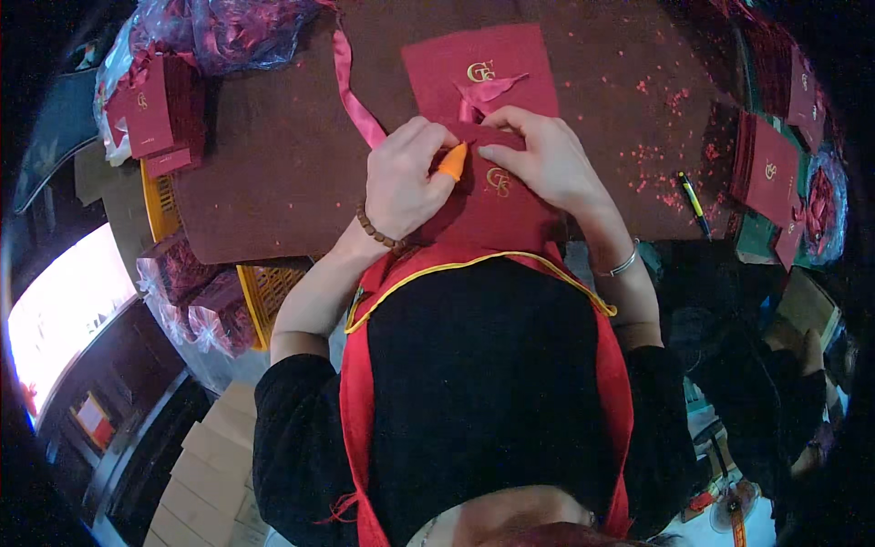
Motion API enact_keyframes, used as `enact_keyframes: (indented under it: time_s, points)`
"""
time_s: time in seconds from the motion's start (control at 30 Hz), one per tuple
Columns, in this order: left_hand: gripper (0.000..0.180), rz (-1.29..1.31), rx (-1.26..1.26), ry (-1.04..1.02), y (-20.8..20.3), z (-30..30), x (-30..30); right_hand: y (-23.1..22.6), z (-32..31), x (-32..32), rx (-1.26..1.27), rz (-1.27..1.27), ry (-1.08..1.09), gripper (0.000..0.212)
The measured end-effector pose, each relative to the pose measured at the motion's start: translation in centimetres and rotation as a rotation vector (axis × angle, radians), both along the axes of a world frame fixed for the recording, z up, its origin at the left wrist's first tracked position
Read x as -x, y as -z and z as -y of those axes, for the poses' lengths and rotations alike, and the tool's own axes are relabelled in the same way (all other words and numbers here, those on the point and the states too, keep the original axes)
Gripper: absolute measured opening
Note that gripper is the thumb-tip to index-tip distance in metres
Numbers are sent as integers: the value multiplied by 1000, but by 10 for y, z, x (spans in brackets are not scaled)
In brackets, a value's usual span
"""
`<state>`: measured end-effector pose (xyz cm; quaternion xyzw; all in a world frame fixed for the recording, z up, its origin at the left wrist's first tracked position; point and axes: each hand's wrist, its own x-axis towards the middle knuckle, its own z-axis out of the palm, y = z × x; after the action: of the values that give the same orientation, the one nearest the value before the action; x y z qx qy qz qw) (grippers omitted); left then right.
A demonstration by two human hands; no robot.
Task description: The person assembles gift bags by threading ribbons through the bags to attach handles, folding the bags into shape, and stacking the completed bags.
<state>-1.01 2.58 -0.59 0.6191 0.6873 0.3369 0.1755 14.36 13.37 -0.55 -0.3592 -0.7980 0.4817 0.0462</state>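
Note:
Before me lies a flat dark red piece [488, 214] with gold lettering, a pouch or card by its look. My left hand [401, 173], fingers bent, closes on its upper left edge; an orange pointed cap [453, 162] sits at the thumb tip. At the upper right edge, my right hand [547, 159] pinches the same piece between thumb and index finger. A pink ribbon [488, 89] rises just beyond the fingers, its end lying over a second dark red piece [433, 68]. Farther left, another long pink ribbon [354, 87] runs down to my left hand.
Stacked dark red pieces stand at the left [146, 114] and right [770, 169]. Clear plastic bags [241, 36] lie far left. A yellow-black pen [693, 202] and scattered red bits [647, 162] are on the brown tabletop [273, 182]. Yellow crates [273, 292] stand below its left edge.

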Motion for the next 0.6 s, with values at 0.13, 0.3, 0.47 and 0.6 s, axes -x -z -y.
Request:
enact_keyframes:
  time_s: [0.13,0.3,0.47,0.6]
  points:
    - [7,17,-14,-11,1,-3,-2,-2,1,-1,-4,-14,-5,32]
    - [10,-6,28,32,-1,-4,-4,2,3,-3,-68,-58,-4,34]
    - [10,32,48,8,3,-3,-4,5,5,-4,-83,-61,20,33]
    - [11,58,43,-39,1,-5,-5,6,10,-3,-159,-109,36,32]
